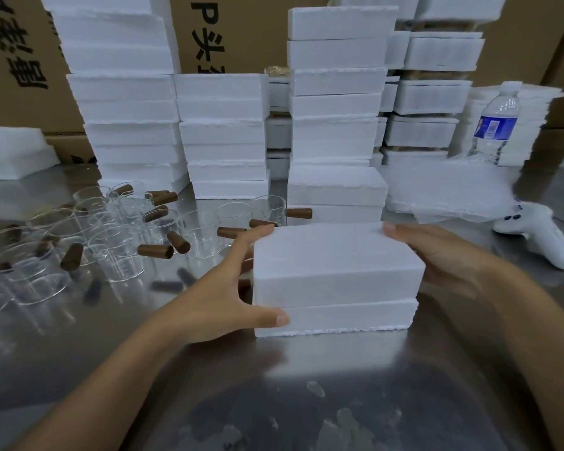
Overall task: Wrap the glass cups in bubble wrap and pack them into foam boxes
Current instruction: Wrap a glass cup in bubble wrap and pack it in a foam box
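Fingers (258, 232) of left hand (220, 297) and right hand (437, 252) clamp the foam box (336, 275) by its end edges, glass cups (111, 236) near.

I've got both bare forearms coming in from the bottom corners, angled toward the middle. My left hand (228, 288) is spread wide on the left end of the foam box (336, 265), thumb hooked round the near face low down, index finger stretched to the far top corner. My right hand (437, 252) cups the right end, wrist bent inward, fingers (393, 230) curled over the far top edge. Its thumb is hidden from me.
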Demonstrator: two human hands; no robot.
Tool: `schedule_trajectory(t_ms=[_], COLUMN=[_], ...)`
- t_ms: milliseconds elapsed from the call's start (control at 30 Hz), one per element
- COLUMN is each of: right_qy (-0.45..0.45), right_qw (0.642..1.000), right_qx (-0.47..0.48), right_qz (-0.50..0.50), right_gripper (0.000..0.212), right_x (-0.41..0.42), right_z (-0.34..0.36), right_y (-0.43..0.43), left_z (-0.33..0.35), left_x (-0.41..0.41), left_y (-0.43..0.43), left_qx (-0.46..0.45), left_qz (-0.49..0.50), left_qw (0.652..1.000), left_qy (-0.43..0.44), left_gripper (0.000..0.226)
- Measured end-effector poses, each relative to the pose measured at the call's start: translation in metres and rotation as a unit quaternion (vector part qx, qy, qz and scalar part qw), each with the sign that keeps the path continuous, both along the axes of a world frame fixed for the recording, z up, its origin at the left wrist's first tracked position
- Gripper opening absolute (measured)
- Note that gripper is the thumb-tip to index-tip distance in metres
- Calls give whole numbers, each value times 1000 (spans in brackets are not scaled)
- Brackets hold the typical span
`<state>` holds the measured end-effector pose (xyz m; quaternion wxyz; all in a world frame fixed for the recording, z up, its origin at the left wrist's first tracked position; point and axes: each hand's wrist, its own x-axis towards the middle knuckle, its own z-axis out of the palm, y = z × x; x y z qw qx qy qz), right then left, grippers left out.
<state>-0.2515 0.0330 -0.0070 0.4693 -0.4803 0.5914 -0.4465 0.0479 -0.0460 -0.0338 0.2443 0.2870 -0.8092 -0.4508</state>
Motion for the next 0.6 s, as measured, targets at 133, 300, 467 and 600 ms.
schedule_trajectory(t_ms=[133, 300, 467, 600], right_qy=[-42, -39, -152, -211], right_qw=[999, 998, 987, 975], right_qx=[10, 27, 11, 7], right_qz=[22, 48, 43, 73], right_gripper=[71, 72, 67, 73], right_x=[0, 7, 21, 34], right_z=[0, 1, 7, 15], right_y=[1, 4, 3, 5], left_z=[-2, -2, 5, 7], left_x=[2, 6, 11, 9], left_y=[-1, -1, 1, 3], left_qx=[-13, -38, -90, -127], left_qz=[19, 36, 93, 106], left_qw=[1000, 997, 986, 981], left_qy=[10, 51, 105, 104], left_gripper=[100, 94, 98, 102])
